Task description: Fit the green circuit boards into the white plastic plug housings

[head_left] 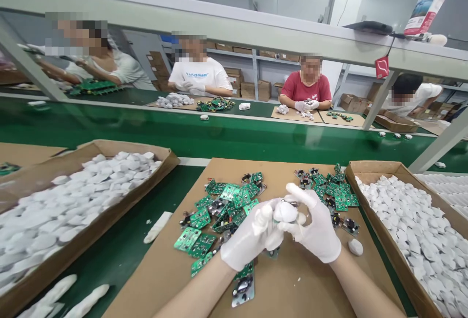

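Observation:
My left hand (252,234), in a white glove, has its fingers closed round a small rounded white plastic casing (285,212). From the other side my right hand (316,225), also gloved, holds the casing with its thumb and curled fingers; one finger stretches out above it. The casing's inside is hidden by the gloves. Green circuit boards (199,218) with dark and silver parts lie in a loose heap beside and under my left hand. More boards (334,189) are piled beyond my right hand. A single white casing (355,247) rests on the cardboard to the right.
A cardboard sheet (153,274) covers the bench before me. Cardboard trays full of white casings flank it, one left (171,155) and one right (369,166). Beyond runs a green conveyor belt (237,135) beneath a metal frame (226,26). Several co-workers sit opposite.

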`<state>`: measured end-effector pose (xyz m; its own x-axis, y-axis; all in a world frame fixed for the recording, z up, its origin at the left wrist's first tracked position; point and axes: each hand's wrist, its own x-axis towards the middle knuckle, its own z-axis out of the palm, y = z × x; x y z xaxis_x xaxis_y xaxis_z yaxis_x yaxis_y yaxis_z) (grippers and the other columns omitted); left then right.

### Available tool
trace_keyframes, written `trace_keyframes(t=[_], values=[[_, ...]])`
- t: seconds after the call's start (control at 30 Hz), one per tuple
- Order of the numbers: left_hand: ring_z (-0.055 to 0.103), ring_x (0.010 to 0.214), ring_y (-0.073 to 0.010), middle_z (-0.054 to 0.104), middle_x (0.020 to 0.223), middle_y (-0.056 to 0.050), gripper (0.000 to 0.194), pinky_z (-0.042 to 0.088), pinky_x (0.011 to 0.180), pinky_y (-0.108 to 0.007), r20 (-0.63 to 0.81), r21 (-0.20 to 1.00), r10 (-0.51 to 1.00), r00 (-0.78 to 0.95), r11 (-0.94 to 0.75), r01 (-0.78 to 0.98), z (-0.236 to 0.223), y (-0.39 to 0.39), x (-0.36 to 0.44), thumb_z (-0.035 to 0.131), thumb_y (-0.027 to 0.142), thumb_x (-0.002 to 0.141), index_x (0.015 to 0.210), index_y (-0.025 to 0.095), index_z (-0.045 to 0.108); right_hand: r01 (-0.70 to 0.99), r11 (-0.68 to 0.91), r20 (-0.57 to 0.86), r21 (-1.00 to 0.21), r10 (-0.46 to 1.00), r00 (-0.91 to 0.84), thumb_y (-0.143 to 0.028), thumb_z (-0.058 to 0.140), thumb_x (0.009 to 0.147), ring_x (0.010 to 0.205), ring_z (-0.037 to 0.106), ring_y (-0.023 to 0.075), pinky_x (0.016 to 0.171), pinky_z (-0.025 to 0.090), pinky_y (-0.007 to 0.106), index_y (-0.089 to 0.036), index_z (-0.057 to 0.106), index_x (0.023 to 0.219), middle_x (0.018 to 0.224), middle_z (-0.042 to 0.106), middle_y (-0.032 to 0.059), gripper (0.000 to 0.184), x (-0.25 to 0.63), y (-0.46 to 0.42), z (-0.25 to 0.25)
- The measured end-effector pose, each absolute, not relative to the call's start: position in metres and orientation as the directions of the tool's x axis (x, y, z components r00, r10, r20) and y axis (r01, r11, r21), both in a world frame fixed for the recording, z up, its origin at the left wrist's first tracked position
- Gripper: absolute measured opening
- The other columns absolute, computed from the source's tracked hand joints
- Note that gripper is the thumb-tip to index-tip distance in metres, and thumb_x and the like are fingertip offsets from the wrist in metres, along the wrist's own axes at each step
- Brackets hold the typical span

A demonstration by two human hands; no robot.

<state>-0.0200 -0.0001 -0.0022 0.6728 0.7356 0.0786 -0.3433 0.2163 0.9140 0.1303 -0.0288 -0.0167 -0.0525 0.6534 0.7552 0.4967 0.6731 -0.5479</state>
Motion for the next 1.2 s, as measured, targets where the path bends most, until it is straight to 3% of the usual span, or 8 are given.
trace_keyframes(t=[0.07, 0.17, 0.37, 0.53, 0.77, 0.9, 1.1, 1.2], values=[[0.026, 0.033, -0.0060, 0.042, 0.042, 0.005, 0.059, 0.020, 0.036, -0.023, 0.090, 0.898, 0.715, 0.693, 0.244, -0.367, -0.004, 0.002, -0.022, 0.052, 0.075, 0.079, 0.069, 0.017, 0.057, 0.474, 0.655, 0.732, -0.589, 0.680, -0.031, -0.046, 0.071, 0.085, 0.091, 0.068, 0.0217, 0.079, 0.058, 0.034, -0.028, 0.051, 0.139, 0.101, 0.067, 0.0072, 0.060, 0.131, -0.029, -0.017], [0.026, 0.034, -0.0056, 0.042, 0.045, 0.005, 0.046, 0.020, 0.037, -0.023, 0.074, 0.881, 0.728, 0.681, 0.273, -0.387, -0.002, 0.002, -0.022, 0.053, 0.058, 0.088, 0.069, 0.016, 0.057, 0.437, 0.648, 0.714, -0.624, 0.700, -0.018, -0.045, 0.071, 0.085, 0.096, 0.068, 0.0235, 0.081, 0.058, 0.036, -0.025, 0.053, 0.135, 0.105, 0.067, 0.0090, 0.057, 0.130, -0.029, -0.019], [0.034, 0.036, -0.0068, 0.043, 0.043, 0.005, 0.041, 0.026, 0.043, -0.024, 0.112, 0.929, 0.767, 0.632, 0.145, -0.340, 0.007, 0.000, -0.022, 0.060, 0.052, 0.086, 0.065, 0.016, 0.055, 0.349, 0.693, 0.751, -0.631, 0.658, 0.049, -0.039, 0.072, 0.087, 0.111, 0.066, 0.0251, 0.093, 0.056, 0.042, -0.025, 0.056, 0.122, 0.118, 0.067, 0.0115, 0.041, 0.126, -0.027, -0.027], [0.040, 0.036, -0.0080, 0.049, 0.043, 0.004, 0.045, 0.029, 0.043, -0.023, 0.070, 0.970, 0.810, 0.582, 0.080, -0.228, 0.007, -0.002, -0.024, 0.059, 0.058, 0.086, 0.079, 0.014, 0.063, 0.363, 0.741, 0.803, -0.565, 0.594, 0.037, -0.036, 0.074, 0.085, 0.110, 0.066, 0.0243, 0.090, 0.056, 0.041, -0.026, 0.058, 0.109, 0.116, 0.068, 0.0107, 0.031, 0.125, -0.027, -0.028], [0.039, 0.034, -0.0046, 0.056, 0.058, 0.001, 0.045, 0.028, 0.039, -0.021, 0.063, 0.942, 0.789, 0.611, 0.155, -0.297, 0.009, -0.003, -0.023, 0.069, 0.055, 0.079, 0.088, 0.011, 0.068, 0.342, 0.727, 0.783, -0.596, 0.620, 0.045, -0.032, 0.075, 0.085, 0.114, 0.064, 0.0246, 0.092, 0.055, 0.042, -0.028, 0.060, 0.110, 0.121, 0.066, 0.0098, 0.030, 0.127, -0.031, -0.028], [0.033, 0.033, -0.0037, 0.049, 0.049, 0.005, 0.040, 0.026, 0.037, -0.019, 0.067, 0.918, 0.768, 0.637, 0.203, -0.340, 0.013, -0.006, -0.022, 0.067, 0.051, 0.082, 0.087, 0.011, 0.068, 0.309, 0.736, 0.778, -0.603, 0.628, 0.023, -0.030, 0.074, 0.086, 0.121, 0.061, 0.0228, 0.099, 0.051, 0.040, -0.030, 0.055, 0.115, 0.126, 0.064, 0.0085, 0.035, 0.125, -0.032, -0.028], [0.032, 0.031, -0.0047, 0.047, 0.043, 0.005, 0.037, 0.026, 0.035, -0.019, 0.131, 0.907, 0.740, 0.659, 0.179, -0.381, 0.004, -0.004, -0.025, 0.062, 0.049, 0.086, 0.085, 0.013, 0.067, 0.216, 0.788, 0.801, -0.577, 0.597, -0.041, -0.051, 0.064, 0.089, 0.126, 0.056, 0.0268, 0.103, 0.047, 0.046, -0.029, 0.051, 0.127, 0.121, 0.064, 0.0098, 0.045, 0.127, -0.036, -0.020], [0.028, 0.028, -0.0050, 0.042, 0.036, 0.007, 0.039, 0.026, 0.033, -0.019, 0.161, 0.900, 0.719, 0.676, 0.173, -0.399, -0.003, -0.001, -0.026, 0.058, 0.052, 0.088, 0.079, 0.014, 0.064, 0.202, 0.738, 0.743, -0.644, 0.666, -0.065, -0.051, 0.055, 0.095, 0.121, 0.059, 0.0265, 0.098, 0.051, 0.046, -0.027, 0.059, 0.118, 0.116, 0.066, 0.0100, 0.034, 0.131, -0.040, -0.014]])
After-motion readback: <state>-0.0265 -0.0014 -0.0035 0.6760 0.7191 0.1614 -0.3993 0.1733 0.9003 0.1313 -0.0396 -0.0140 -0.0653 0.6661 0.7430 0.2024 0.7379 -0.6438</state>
